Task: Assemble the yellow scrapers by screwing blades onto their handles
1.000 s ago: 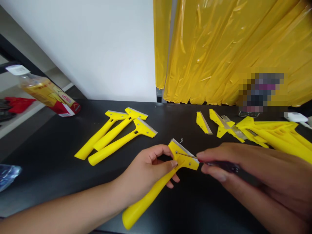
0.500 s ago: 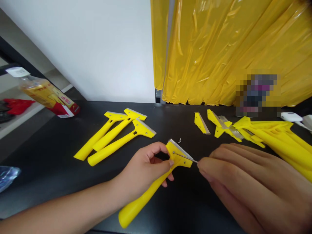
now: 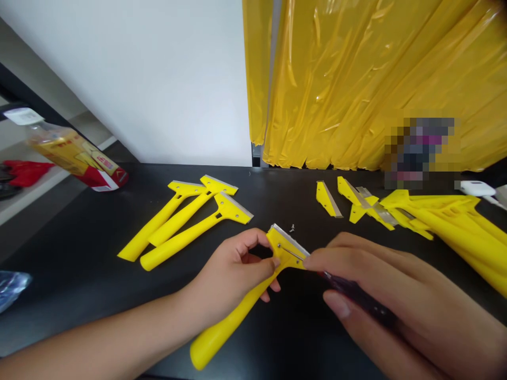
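One scraper (image 3: 237,311) in play, held over the near middle of the surface (image 3: 79,227), head pointing up and away, handle slanting down to the near left. My left hand (image 3: 241,264) pinches it at the neck, thumb on top, fingers curled beneath. My right hand (image 3: 380,279) is curled around one screwdriver (image 3: 356,293), index finger reaching its shaft and thumb slightly apart below; the tip is at the farther of two screws in the head, the other sitting nearer the right fingertips. Just beyond the blade edge lie small loose screws (image 3: 292,228), bunched too tightly for me to count.

Over on the left, three bladed scrapers (image 3: 186,236), fanned, heads together. Out right, one blade plate (image 3: 328,199) lies by itself; next to it, overlapping blade plates (image 3: 348,191), then piled yellow handles (image 3: 447,216), number unclear to me. A strip of black surface separates each group from the held head, so I've got room either side. The back edge meets one white panel (image 3: 170,79) and yellow sheeting (image 3: 336,79); one bottle (image 3: 79,155) leans at the left edge.
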Demonstrator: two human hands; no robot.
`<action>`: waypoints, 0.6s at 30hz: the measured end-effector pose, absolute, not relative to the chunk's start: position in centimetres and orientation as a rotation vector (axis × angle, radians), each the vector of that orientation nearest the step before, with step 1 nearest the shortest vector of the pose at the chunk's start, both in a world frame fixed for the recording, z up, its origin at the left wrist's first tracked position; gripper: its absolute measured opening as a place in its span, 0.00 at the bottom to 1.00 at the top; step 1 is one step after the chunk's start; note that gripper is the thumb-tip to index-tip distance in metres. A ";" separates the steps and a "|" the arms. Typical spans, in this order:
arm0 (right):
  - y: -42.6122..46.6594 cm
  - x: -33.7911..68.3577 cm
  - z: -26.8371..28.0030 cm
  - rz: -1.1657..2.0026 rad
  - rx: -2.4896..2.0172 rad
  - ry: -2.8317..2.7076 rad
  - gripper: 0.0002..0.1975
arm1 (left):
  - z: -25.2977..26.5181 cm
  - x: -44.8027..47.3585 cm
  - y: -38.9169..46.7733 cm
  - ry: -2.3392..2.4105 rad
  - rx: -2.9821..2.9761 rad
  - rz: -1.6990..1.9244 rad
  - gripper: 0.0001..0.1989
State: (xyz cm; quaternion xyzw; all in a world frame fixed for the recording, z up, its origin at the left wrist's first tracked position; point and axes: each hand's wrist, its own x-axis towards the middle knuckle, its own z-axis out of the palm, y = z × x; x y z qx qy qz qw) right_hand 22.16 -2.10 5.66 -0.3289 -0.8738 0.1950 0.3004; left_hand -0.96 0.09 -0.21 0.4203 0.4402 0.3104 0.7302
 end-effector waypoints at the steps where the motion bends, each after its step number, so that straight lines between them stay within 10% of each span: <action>1: -2.0 22.1 5.6 0.601 -0.874 -2.303 0.12 | -0.2 -0.9 0.1 0.965 0.920 0.682 0.13; 10: -1.8 22.5 5.4 0.970 -0.913 -1.967 0.10 | -0.3 -1.1 0.1 0.948 0.912 0.702 0.11; 18: -1.3 23.3 6.0 0.352 -0.747 -2.249 0.14 | -0.5 -1.2 0.2 0.932 0.927 0.673 0.10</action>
